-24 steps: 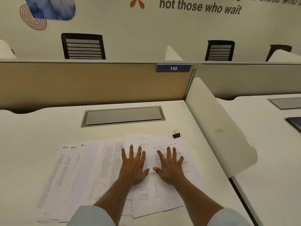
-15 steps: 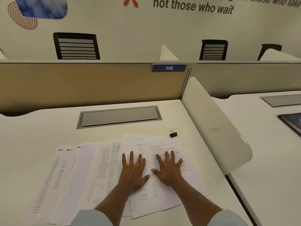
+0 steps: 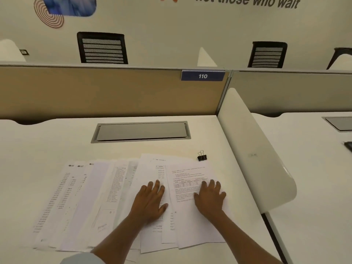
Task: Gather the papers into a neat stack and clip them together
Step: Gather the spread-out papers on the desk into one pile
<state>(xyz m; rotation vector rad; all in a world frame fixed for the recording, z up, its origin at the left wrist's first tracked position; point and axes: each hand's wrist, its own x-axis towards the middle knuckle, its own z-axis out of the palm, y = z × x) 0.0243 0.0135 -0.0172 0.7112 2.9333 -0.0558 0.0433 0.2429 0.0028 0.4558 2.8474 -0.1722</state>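
A white desk (image 3: 57, 141) carries the papers (image 3: 91, 202), fanned out overlapping. Both hands lie flat on them, fingers extended, gripping nothing: left hand (image 3: 150, 202) mid-spread, right hand (image 3: 209, 199) on the rightmost sheet. A binder clip (image 3: 202, 156) stands just beyond the papers' far right corner.

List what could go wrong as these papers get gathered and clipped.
1. The papers are fanned far to the left; sweeping them together under flat palms could crease or skew sheets.
2. Several sheets overhang the desk's near edge and may slide off.
3. The binder clip sits close to the top sheet's corner and could get knocked away.
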